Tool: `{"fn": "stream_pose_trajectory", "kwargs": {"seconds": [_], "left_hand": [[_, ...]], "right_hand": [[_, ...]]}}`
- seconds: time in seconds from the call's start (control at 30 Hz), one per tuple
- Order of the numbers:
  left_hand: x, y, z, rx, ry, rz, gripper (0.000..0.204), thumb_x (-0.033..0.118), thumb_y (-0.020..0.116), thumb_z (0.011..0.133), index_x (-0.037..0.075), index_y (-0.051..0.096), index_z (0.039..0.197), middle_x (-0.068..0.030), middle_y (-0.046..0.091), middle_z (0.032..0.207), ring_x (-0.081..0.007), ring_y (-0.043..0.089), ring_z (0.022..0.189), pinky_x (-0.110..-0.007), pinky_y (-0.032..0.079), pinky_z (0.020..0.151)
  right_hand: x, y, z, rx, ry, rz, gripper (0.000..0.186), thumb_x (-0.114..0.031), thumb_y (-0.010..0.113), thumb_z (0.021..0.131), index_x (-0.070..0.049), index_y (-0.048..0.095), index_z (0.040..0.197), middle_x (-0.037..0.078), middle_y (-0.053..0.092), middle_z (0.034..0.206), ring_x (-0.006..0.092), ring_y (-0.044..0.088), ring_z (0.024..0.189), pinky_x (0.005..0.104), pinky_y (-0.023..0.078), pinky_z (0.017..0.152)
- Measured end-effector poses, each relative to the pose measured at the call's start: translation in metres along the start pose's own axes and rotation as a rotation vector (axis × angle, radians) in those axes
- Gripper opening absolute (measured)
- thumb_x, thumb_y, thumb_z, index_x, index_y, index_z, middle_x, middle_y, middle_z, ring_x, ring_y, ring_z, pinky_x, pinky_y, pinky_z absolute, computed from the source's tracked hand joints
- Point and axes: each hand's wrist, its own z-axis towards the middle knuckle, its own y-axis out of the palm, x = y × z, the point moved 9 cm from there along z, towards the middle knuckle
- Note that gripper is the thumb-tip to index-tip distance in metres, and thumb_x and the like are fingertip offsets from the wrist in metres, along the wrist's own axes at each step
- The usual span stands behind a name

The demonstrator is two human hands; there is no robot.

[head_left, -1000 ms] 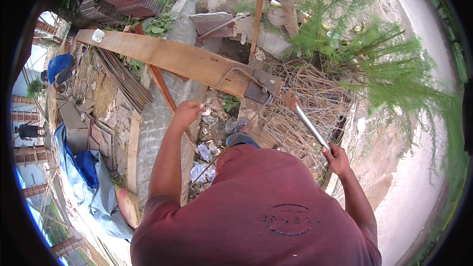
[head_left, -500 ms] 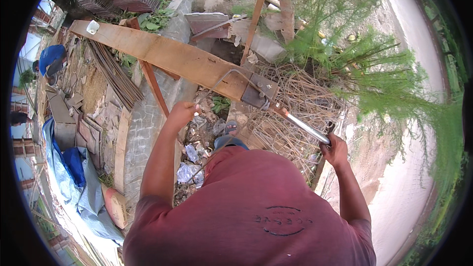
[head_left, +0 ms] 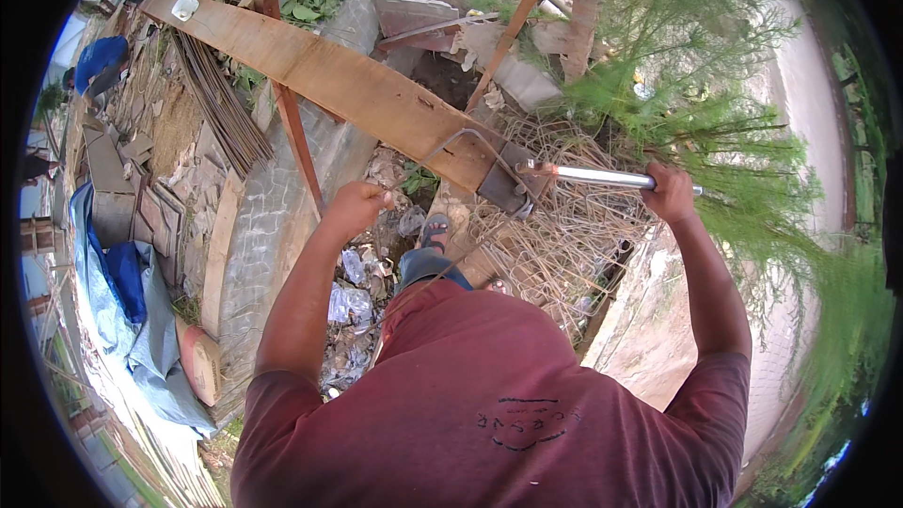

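My left hand (head_left: pixel 356 211) is closed on the near end of a thin metal rod (head_left: pixel 461 132). The rod is bent and runs over the plank to a dark metal plate (head_left: pixel 503 193) with pins, fixed at the plank's near end. My right hand (head_left: pixel 672 192) grips a silver metal tube (head_left: pixel 602 175) near its outer end. The tube reaches left to the plate, where a rusty piece joins it. Beneath lies the long wooden plank (head_left: pixel 329 85), held up on legs.
A heap of bent thin rods (head_left: pixel 583 216) lies under the tube. Green feathery branches (head_left: pixel 752 150) hang at the right. A bundle of rods (head_left: pixel 216 103) lies left of the plank, a blue tarp (head_left: pixel 160 339) farther left. Another person (head_left: pixel 101 61) bends down at far left.
My right hand has swung the silver tube away from me, from slanting toward my right side to nearly level. My left hand stays on the rod. The whole view has shifted slightly.
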Motion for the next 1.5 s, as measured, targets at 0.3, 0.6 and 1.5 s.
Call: {"fn": "stream_pose_trajectory", "kwargs": {"seconds": [0.3,0.6,1.5], "left_hand": [[-0.006,0.002,0.005,0.012,0.018,0.07,0.028,0.028,0.058,0.088,0.004,0.071,0.084,-0.0064,0.051,0.054,-0.0153,0.05,0.052,-0.033,0.041,0.054],[0.004,0.004,-0.001,-0.013,-0.034,0.02,0.026,0.025,0.061,0.088,0.001,0.07,0.085,-0.0045,0.052,0.054,-0.0124,0.048,0.05,-0.031,0.038,0.05],[0.001,0.002,0.0,-0.023,-0.051,-0.08,0.026,0.022,0.061,0.089,-0.002,0.068,0.083,-0.0007,0.05,0.056,-0.0095,0.041,0.049,-0.029,0.033,0.046]], "right_hand": [[-0.055,-0.008,0.069,-0.121,-0.122,-0.095,0.014,-0.013,0.064,0.065,-0.009,0.058,0.077,0.013,0.06,0.067,0.0349,0.06,0.067,0.0457,0.048,0.063],[0.018,0.009,-0.019,0.001,-0.001,0.119,0.011,-0.014,0.065,0.07,-0.011,0.055,0.071,0.011,0.056,0.061,0.032,0.058,0.06,0.0435,0.045,0.057],[0.0,0.031,0.05,-0.174,-0.399,-0.134,0.011,-0.018,0.065,0.077,-0.012,0.057,0.073,0.006,0.059,0.072,0.0271,0.058,0.074,0.0403,0.043,0.072]]}}
